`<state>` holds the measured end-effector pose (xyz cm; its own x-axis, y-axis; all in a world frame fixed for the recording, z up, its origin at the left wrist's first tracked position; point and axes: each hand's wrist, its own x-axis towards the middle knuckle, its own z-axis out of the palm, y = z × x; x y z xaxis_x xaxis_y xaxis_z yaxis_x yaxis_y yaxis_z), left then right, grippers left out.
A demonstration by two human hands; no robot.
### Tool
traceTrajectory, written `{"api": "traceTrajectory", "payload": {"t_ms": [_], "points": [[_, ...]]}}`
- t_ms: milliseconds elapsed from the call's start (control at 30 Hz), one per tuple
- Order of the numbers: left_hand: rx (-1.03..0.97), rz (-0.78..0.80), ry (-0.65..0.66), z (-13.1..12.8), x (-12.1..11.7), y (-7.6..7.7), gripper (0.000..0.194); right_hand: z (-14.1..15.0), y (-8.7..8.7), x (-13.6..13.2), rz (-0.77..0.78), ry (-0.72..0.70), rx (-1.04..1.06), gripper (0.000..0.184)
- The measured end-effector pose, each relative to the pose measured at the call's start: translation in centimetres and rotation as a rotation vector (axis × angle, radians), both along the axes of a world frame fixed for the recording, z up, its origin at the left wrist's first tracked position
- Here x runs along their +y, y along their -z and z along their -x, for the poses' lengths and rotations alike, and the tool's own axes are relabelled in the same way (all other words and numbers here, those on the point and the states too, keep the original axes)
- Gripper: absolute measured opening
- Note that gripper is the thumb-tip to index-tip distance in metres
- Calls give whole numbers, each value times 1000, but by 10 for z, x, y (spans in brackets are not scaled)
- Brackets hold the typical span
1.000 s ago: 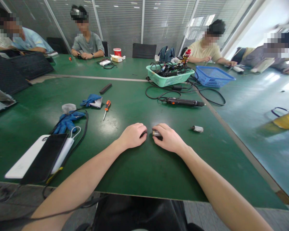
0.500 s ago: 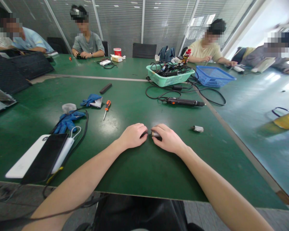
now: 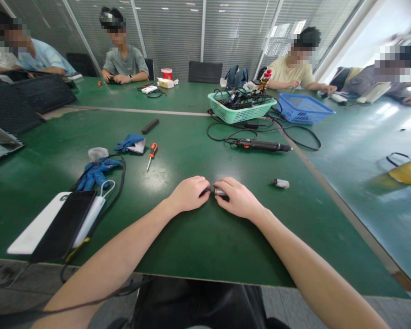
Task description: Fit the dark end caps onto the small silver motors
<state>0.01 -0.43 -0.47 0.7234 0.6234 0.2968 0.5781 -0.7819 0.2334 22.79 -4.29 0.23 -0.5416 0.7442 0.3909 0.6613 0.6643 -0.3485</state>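
Note:
My left hand (image 3: 190,193) is closed around a small dark part (image 3: 204,191), mostly hidden by the fingers. Facing it, my right hand (image 3: 240,196) grips a short metal cylinder (image 3: 220,192), whose shiny end points at the left hand. A narrow gap separates the two hands, both low over the green table (image 3: 205,242). To the right of my right hand lies another small silvery cylinder (image 3: 281,183) with a dark end. An orange-handled screwdriver (image 3: 152,153) rests beyond my left hand.
At left are a phone (image 3: 66,224), a white power bank (image 3: 89,219), a cable and blue gloves (image 3: 97,173). Farther off lie a black electric screwdriver (image 3: 263,145), a filled green basket (image 3: 239,112) and a blue basket (image 3: 304,109). Several people sit around the table.
My right hand has shifted very slightly left with the metal cylinder, narrowing the gap. My left hand stays almost where it was.

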Motion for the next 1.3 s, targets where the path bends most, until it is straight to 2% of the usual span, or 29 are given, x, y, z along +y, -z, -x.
{"api": "traceTrajectory", "payload": {"t_ms": [633, 933, 1167, 1300], "points": [[-6, 12, 13, 0, 0, 1, 12, 0, -2, -1, 16, -6, -4, 32], [8, 9, 14, 0, 1, 1, 14, 1, -4, -2, -56, -101, -109, 33], [15, 12, 19, -1, 0, -2, 16, 2, -4, -1, -36, -103, -97, 31], [8, 15, 20, -1, -1, -3, 16, -3, -8, 1, -28, -52, -113, 32]]}}
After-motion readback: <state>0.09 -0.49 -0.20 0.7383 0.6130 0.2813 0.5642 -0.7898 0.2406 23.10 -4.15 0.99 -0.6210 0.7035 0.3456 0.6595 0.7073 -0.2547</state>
